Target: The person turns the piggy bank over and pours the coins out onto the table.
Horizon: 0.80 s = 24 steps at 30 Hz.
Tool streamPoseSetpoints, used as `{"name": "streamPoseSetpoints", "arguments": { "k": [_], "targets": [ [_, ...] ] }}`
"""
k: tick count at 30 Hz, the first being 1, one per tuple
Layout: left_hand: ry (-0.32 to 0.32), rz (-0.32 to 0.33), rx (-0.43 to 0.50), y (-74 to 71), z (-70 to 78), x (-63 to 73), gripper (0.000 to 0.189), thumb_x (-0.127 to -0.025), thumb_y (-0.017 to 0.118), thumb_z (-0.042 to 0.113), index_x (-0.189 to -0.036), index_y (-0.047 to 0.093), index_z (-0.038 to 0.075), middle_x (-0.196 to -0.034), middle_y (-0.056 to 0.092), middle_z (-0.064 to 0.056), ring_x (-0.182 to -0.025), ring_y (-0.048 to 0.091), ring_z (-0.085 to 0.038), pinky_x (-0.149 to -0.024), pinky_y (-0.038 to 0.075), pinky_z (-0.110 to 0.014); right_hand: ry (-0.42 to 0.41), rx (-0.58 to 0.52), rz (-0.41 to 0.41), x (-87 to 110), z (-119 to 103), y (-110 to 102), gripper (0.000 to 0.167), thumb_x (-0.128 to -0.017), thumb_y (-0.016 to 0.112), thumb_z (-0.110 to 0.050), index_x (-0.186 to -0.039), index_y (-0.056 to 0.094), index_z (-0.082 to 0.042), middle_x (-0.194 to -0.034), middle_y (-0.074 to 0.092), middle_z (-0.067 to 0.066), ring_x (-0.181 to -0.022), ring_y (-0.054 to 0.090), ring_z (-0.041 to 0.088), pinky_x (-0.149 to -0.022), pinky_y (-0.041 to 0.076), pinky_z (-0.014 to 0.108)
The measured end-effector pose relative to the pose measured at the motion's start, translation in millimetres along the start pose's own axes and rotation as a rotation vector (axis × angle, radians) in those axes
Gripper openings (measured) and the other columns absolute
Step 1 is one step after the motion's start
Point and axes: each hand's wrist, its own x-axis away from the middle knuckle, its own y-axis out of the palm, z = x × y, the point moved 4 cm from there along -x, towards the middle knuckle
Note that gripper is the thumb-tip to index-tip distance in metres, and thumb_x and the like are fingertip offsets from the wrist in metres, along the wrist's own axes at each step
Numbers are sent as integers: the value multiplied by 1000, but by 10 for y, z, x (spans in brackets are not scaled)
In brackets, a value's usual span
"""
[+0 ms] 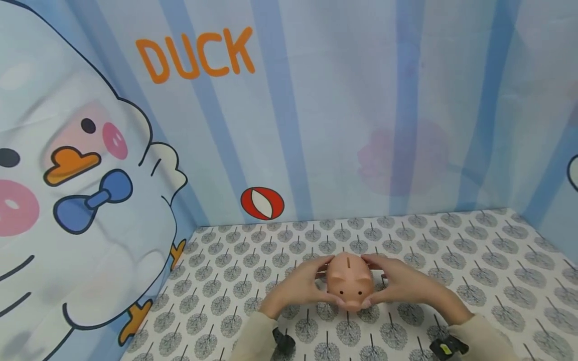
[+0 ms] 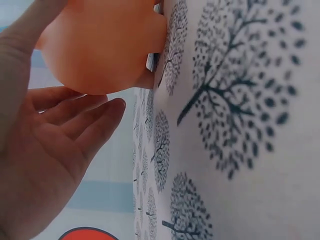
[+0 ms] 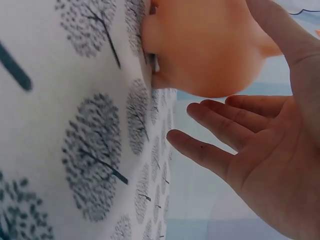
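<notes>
A pink-orange piggy bank (image 1: 349, 275), its coin slot on top and its snout toward me, stands between my hands at the front middle of the table. My left hand (image 1: 301, 285) grips it from the left, thumb by the snout and fingers round the back. From the other side my right hand (image 1: 401, 282) holds it the same way. In the left wrist view the piggy bank (image 2: 107, 47) has its stubby feet right at the cloth, with the fingertips along its rear. Similarly, the right wrist view has fingers (image 3: 240, 120) spread behind the piggy bank (image 3: 210, 47).
A white cloth with grey tree prints (image 1: 253, 260) covers the table. Behind it hangs a blue-striped backdrop (image 1: 338, 100) with a printed duck (image 1: 90, 250) on the left and a red ball print (image 1: 247, 201). Dark wrist straps (image 1: 283, 342) show at both cuffs.
</notes>
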Motion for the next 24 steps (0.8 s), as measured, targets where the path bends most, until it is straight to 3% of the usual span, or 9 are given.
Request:
{"name": "streamPoseSetpoints", "arguments": {
  "k": [9,17,24],
  "targets": [
    [-26,-20,28,6,54,-25,97,-87,88,41,-165,35,17,-161,51,-6,-141,59,-23,-117,53,-29,21,-42,-9,-33,19,38,107,-79,91,-47,-157,39,7,-154,54,28,-135,59,47,-110,52,67],
    [-14,1,-5,-17,47,33,97,-85,88,46,-163,39,16,-154,59,-5,-134,64,-17,-114,55,-31,19,-60,-9,-42,0,82,105,-78,91,-49,-156,44,3,-152,57,25,-132,63,45,-106,56,64],
    [-12,52,46,-9,73,3,96,-82,89,51,-161,42,22,-153,59,0,-132,63,-14,-113,55,-33,15,-29,-7,-2,-39,2,104,-78,90,-53,-155,46,2,-149,60,23,-128,66,43,-101,61,59]
  ]
}}
